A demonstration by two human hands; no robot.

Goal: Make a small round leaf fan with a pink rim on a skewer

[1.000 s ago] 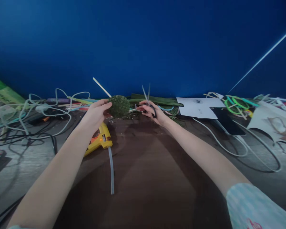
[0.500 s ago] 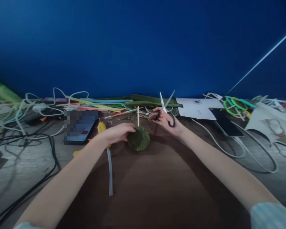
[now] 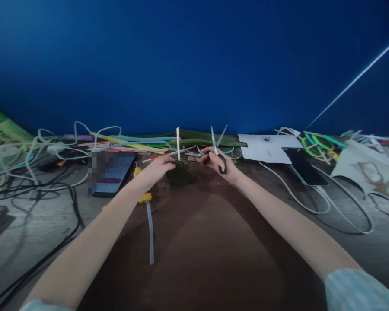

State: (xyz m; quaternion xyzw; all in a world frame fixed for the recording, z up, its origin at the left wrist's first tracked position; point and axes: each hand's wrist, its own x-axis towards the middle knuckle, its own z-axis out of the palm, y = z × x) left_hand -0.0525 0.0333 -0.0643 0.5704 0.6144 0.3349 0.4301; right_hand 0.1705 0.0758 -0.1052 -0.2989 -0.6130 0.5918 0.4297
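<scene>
My left hand (image 3: 155, 169) grips a dark green, rough ball (image 3: 180, 175) mounted on a pale stick (image 3: 178, 143) that points straight up. The ball sits low over the brown mat (image 3: 207, 242). My right hand (image 3: 221, 164) is closed through the black handles of a pair of scissors (image 3: 216, 144), whose blades stand open and point up, just to the right of the stick. A yellow glue gun (image 3: 142, 190) lies under my left forearm with a clear glue stick (image 3: 151, 235) trailing toward me.
A phone (image 3: 110, 172) with a lit screen lies to the left. White and black cables (image 3: 45, 172) tangle at far left. Coloured straws and green leaves (image 3: 168, 140) line the blue wall. White paper (image 3: 266, 147), a dark phone (image 3: 303, 166), green rings (image 3: 320, 140) and cables lie right.
My left hand brought the green ball from up near the wall down over the mat, turning the stick upright. My right hand with the scissors shifted right, then back left beside the stick.
</scene>
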